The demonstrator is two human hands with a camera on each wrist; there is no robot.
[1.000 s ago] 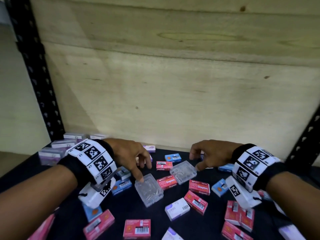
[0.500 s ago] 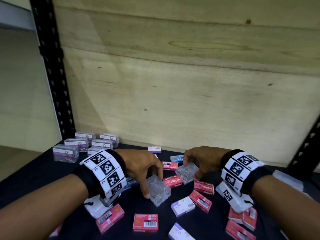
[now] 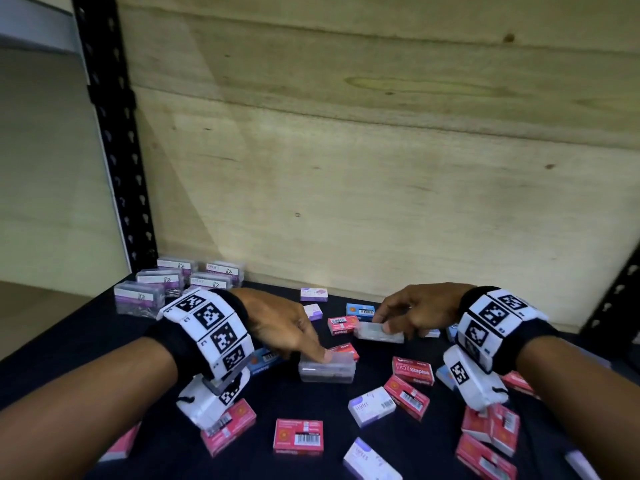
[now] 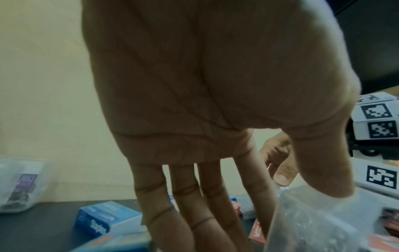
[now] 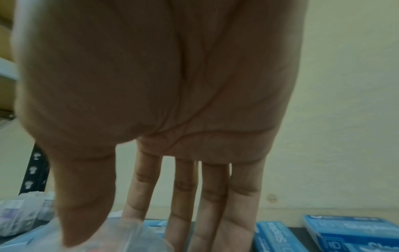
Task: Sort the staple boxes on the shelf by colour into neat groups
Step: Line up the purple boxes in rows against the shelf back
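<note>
A: Two clear boxes are held at once. The left clear box (image 3: 327, 367) is pinched between thumb and fingers of the left hand (image 3: 277, 323); it is tilted on edge and appears to touch the shelf (image 3: 69, 341), though this cannot be confirmed. The right clear box (image 3: 379, 331) is gripped by the right hand (image 3: 420, 311), thumb on the near face, and appears to be raised off the surface.

B: Where should they be placed?

A: A group of clear boxes (image 3: 173, 282) is arranged at the back left corner, well apart from both hands. The held boxes belong there, judging by their matching look.

B: What is recommended for the carry?

A: Each box should be kept level so the lid is not sprung, and lifted over the scattered red boxes (image 3: 412, 370), blue boxes (image 3: 360, 310) and white boxes (image 3: 370, 405) rather than dragged through them. Each should be set flush beside the existing rows, edges aligned.
</note>
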